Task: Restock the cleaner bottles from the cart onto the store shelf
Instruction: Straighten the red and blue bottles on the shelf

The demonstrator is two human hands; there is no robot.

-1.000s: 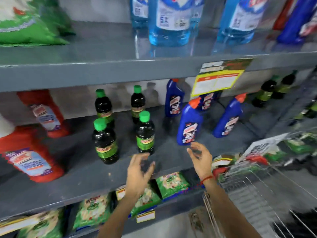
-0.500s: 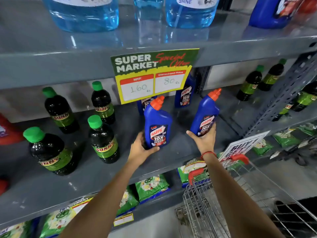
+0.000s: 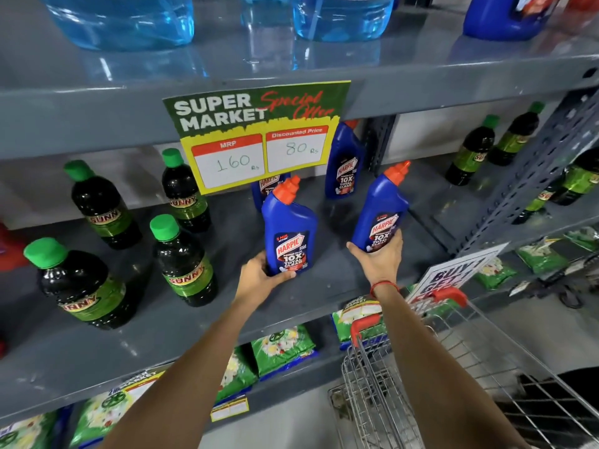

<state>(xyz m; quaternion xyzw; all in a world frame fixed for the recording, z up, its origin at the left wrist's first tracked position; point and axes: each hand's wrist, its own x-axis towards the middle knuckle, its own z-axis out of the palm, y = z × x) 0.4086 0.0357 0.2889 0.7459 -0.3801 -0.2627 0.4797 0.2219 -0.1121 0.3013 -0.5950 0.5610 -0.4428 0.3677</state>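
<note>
Two blue cleaner bottles with orange caps stand at the front of the grey middle shelf [image 3: 324,296]. My left hand [image 3: 259,277] grips the base of the left blue bottle [image 3: 288,228], which is upright. My right hand [image 3: 379,257] holds the bottom of the right blue bottle [image 3: 382,209], which leans to the right. Two more blue bottles stand behind: one [image 3: 345,163] near the back, another [image 3: 264,189] partly hidden by the price sign. The wire cart [image 3: 421,400] with red handle is at lower right.
Several dark bottles with green caps [image 3: 181,264] stand left on the same shelf, more [image 3: 470,150] at right beyond a slanted metal strut [image 3: 531,176]. A yellow-green price sign [image 3: 259,137] hangs from the upper shelf, which holds clear blue jugs [image 3: 123,21]. Green packets [image 3: 282,348] fill the shelf below.
One second ago both hands were open and reaching toward the shelf. Now each grips a blue bottle at its base, and the view has shifted closer and to the right.
</note>
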